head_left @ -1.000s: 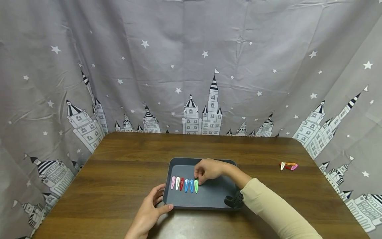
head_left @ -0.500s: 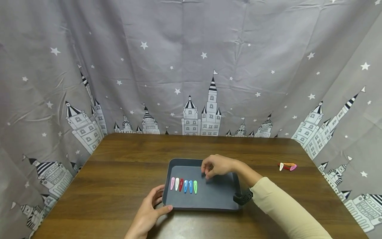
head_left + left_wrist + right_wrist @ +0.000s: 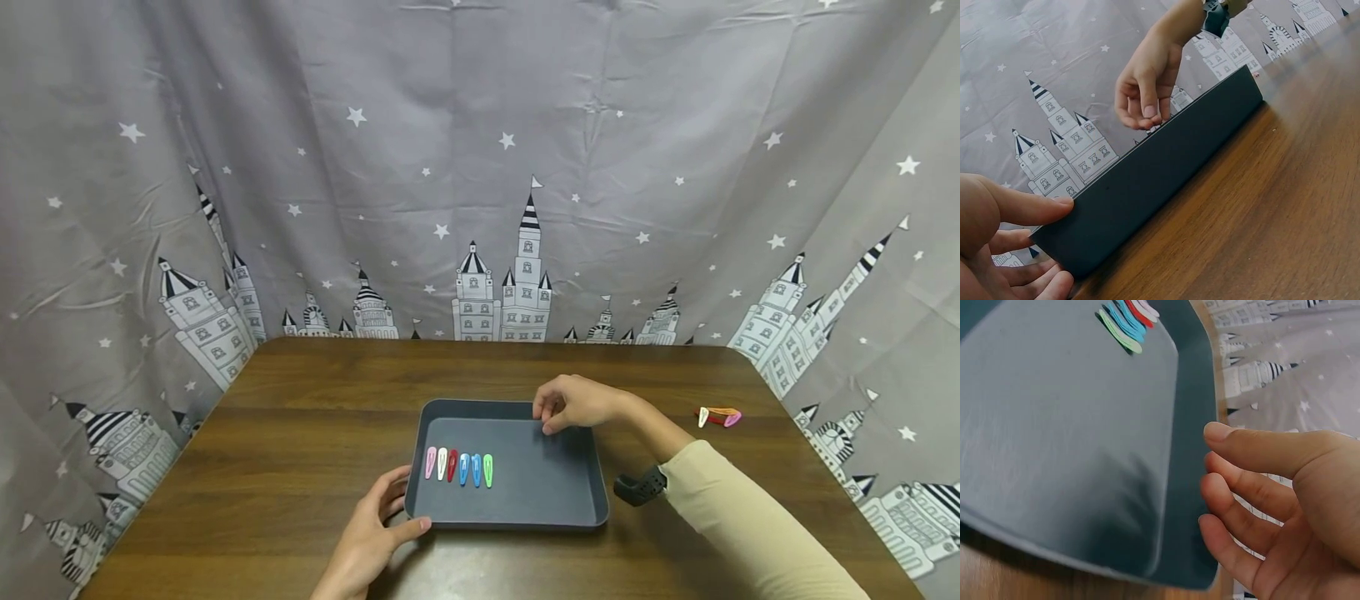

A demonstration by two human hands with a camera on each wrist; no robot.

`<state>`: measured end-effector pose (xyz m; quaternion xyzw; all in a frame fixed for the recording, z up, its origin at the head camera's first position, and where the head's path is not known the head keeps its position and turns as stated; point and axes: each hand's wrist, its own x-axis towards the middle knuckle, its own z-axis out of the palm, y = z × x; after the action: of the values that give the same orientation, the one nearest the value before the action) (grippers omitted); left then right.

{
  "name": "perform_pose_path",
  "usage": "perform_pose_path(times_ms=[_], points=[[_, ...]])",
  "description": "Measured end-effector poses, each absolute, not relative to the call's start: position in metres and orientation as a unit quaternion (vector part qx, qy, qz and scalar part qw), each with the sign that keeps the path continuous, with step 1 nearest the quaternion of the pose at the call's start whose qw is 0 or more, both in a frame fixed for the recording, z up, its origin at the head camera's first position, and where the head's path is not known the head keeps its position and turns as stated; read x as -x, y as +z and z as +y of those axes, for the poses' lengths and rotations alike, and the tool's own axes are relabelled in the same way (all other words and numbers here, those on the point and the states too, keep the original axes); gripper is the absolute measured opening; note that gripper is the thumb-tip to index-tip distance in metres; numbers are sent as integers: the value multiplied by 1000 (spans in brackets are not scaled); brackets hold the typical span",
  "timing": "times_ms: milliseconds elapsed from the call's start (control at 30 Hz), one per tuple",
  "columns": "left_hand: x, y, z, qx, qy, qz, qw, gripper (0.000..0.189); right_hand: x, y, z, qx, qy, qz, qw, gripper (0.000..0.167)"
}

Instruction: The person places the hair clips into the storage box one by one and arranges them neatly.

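Observation:
A dark grey tray (image 3: 551,492) lies on the wooden table. Across its left half runs a row of snap hair clips: a pink clip (image 3: 431,463), a white clip (image 3: 442,464), a red clip (image 3: 452,466), two blue clips (image 3: 476,471) and a green clip (image 3: 488,472). My left hand (image 3: 372,529) grips the tray's near left corner, its thumb over the rim and its fingers around the side. Above the tray's far right part hovers my right hand (image 3: 573,402), fingers loosely bent and holding nothing; the right wrist view shows thumb and fingertips apart.
A small pile of hair clips (image 3: 720,417), white, orange, red and pink, lies on the right of the table (image 3: 315,417). A grey curtain (image 3: 420,108) with stars and castles hangs behind. My right wrist wears a black band (image 3: 640,487).
My right hand has come away from the green clip, rising and moving right toward the tray's far right side. The green clip stays in the row. My left hand keeps its place.

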<state>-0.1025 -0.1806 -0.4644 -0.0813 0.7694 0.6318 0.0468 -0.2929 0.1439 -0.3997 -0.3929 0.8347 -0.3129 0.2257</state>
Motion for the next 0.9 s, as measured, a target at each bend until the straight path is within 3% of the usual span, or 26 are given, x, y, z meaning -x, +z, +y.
perform_pose_path(times_ms=[900], points=[[103, -464, -180, 85, 631, 769, 51, 78, 306, -389, 243, 272, -356, 879, 161, 15]])
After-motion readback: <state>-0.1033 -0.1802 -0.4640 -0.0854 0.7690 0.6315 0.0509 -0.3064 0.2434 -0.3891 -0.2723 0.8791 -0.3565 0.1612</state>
